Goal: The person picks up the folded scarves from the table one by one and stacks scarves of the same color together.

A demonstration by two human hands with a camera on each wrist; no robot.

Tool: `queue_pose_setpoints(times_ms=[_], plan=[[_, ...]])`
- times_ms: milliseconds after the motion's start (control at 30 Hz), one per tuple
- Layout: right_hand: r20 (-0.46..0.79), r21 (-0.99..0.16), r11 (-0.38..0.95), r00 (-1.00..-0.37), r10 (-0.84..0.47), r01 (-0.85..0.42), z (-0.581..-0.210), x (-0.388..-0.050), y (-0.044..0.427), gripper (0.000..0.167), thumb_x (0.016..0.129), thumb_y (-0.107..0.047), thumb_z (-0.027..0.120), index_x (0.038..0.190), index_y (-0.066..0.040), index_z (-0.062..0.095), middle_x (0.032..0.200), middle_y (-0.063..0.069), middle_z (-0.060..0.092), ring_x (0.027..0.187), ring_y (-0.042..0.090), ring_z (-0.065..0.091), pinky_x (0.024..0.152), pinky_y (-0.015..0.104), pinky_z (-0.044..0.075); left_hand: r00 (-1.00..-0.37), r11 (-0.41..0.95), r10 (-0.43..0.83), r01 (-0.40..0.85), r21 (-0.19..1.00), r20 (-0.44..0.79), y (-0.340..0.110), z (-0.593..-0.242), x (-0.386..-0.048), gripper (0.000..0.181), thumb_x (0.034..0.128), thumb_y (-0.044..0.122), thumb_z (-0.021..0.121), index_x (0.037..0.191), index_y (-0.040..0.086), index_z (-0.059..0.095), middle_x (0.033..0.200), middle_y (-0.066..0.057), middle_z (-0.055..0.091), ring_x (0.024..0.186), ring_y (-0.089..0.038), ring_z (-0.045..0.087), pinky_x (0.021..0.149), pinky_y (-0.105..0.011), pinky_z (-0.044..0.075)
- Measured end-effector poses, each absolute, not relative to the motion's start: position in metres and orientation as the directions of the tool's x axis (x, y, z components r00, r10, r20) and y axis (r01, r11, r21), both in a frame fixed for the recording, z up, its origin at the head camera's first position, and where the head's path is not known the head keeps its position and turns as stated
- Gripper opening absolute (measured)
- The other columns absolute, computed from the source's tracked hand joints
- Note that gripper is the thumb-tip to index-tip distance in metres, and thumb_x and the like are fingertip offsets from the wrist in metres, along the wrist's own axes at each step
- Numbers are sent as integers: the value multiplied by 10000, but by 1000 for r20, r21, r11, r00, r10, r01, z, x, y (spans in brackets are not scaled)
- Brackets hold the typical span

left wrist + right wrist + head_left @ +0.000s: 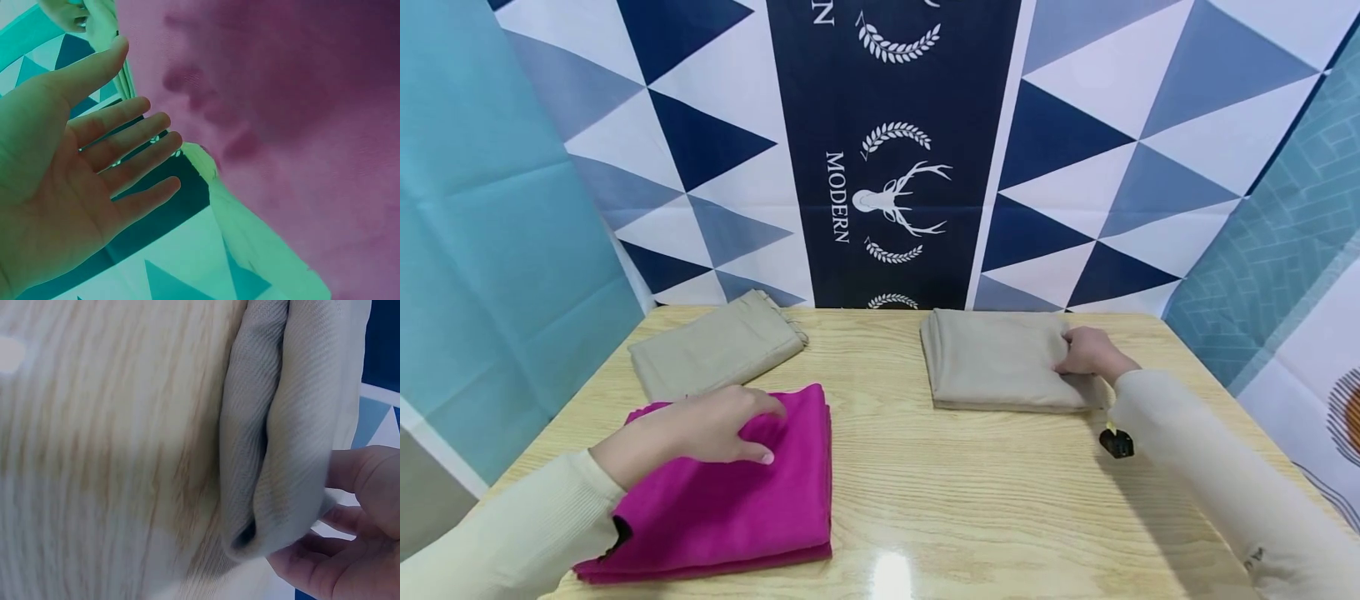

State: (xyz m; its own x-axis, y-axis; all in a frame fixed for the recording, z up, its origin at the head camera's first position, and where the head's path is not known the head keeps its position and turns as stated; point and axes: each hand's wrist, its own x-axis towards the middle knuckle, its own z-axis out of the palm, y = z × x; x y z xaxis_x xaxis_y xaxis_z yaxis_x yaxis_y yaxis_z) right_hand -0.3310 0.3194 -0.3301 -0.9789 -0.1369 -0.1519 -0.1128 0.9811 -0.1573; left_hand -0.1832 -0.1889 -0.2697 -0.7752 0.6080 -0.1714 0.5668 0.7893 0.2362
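Observation:
A folded magenta cloth lies at the left front of the table. Over it hovers my left hand, fingers spread and relaxed; the left wrist view shows nothing in the palm and a gap between fingertips and cloth, with the hand's shadow on it. At the back right, my right hand pinches the right edge of a folded beige cloth. In the right wrist view the thumb is on one side of the cloth's thick folded end and the fingers, partly hidden, are on the other.
Another folded beige cloth, with a frayed edge, lies at the back left behind the magenta one. Wood-grain tabletop shows between the cloths. A patterned fabric backdrop rises at the table's back edge.

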Motion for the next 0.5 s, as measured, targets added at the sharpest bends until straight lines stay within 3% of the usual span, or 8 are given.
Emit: queue_pose_setpoints(times_ms=[367,500], plan=[[-157,-190,975,-977,-146,-116,-330,-326,305,722,827,-244,708,1280,235,414,1237,412,506,701,277,608,580,324,523,-773,786,610,561,262,-175,-171,-266,-213,503,849,325,717,1231,20,599,1186,-108,657,1087,-244,621,949,-414,525],[-124,-180,973,-977,-171,-147,-331,-324,302,687,810,-253,721,1234,225,467,1178,398,552,703,287,605,631,337,525,-785,792,593,528,308,-180,-159,-263,-227,487,866,302,697,1231,-1,587,1190,-146,653,1074,-275,645,937,-401,538]])
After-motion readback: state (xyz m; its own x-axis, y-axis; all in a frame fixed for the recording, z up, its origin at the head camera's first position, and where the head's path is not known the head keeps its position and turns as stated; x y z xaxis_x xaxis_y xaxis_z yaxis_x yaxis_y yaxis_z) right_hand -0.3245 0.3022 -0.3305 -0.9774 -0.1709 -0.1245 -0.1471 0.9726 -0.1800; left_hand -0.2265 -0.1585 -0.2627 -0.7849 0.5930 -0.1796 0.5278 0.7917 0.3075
